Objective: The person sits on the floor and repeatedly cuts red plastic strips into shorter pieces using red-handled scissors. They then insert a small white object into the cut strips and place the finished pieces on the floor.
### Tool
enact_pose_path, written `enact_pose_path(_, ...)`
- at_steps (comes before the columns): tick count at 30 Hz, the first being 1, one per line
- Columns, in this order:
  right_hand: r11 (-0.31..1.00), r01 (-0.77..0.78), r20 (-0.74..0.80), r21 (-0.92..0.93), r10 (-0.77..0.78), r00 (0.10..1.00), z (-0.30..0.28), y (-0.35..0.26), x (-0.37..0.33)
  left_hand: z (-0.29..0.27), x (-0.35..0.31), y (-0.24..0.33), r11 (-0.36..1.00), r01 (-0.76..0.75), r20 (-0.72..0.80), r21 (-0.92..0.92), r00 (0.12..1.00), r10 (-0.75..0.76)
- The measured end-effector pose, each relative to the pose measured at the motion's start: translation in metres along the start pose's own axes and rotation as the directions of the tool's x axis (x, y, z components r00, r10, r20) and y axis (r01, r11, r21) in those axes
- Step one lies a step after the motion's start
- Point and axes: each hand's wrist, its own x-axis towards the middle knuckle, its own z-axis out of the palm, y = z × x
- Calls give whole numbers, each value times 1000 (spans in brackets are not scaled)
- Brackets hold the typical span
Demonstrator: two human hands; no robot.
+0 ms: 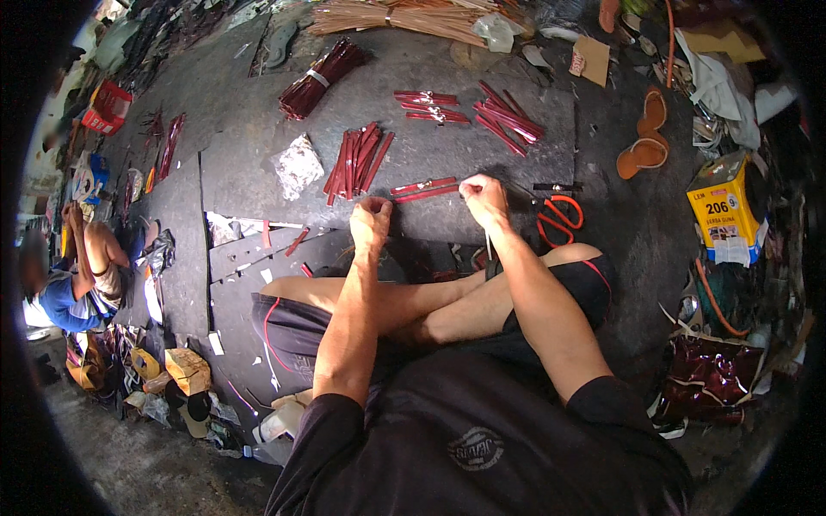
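Head view: nearest, a black shirt (387, 439) bears a round printed emblem. Beyond it, left hand (370, 222) and right hand (484, 202) are nearly closed, fingertips pinched; whether either grips anything cannot be told. Between them lie two red strips (426, 194) with a silver buckle, right ends at the right hand. Orange-handled scissors (544, 225) sit to its right. Farther out: one yellow box (712, 187) printed with letters and numerals, two loose piles (351, 163), two sandals (643, 159), one tied bundle (314, 90).
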Motion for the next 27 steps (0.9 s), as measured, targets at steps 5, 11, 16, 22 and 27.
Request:
enact_pose_path(5, 907, 72, -156, 416, -7, 988, -52, -30, 14, -3, 17, -31, 999, 5, -29, -46, 1000, -6)
enact_pose_path(11, 962, 239, -22, 133, -238, 971, -182, -92, -45, -12, 20, -19, 964, 107, 51, -244, 994, -98)
enact_pose_path(16, 958, 198, 433, -208, -92, 897, -232, 28, -9, 1, 18, -19, 996, 61, -28, -57, 998, -63)
enact_pose_path(22, 737, 555, 440, -387, -381, 813, -212, 91, -9, 0, 8, -14, 992, 129, -41, -2, 991, -129)
enact_pose_path(27, 723, 522, 493, -453, -285, 822, -212, 85, -7, 0, -3, -7, 999, 39, 18, 16, 999, -39)
